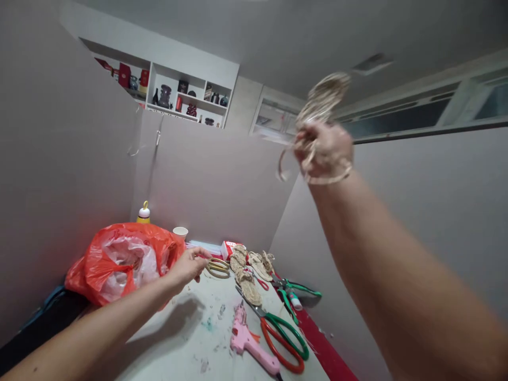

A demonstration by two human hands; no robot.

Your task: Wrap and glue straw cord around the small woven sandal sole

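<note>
My right hand (325,151) is raised high, fingers wrapped round a bundle of straw-coloured cord (323,98). Motion blurs the bundle. One strand loops around the wrist and a loose end hangs on the left. Over the left side of the table, my left hand (190,266) has its fingers loosely bent and apart, with nothing visible in them. Its fingertips overlap the edge of gold-handled scissors (218,268) in view; whether they touch cannot be told. Several small woven straw sandals (249,290) lie near the table's back right.
A pink glue gun (250,338) and large shears (283,338) with green and orange handles lie in front. Green-handled pliers (288,296) lie at the right edge. A red plastic bag (99,264), a paper cup (180,232) and grey partitions (214,174) border the table (178,354).
</note>
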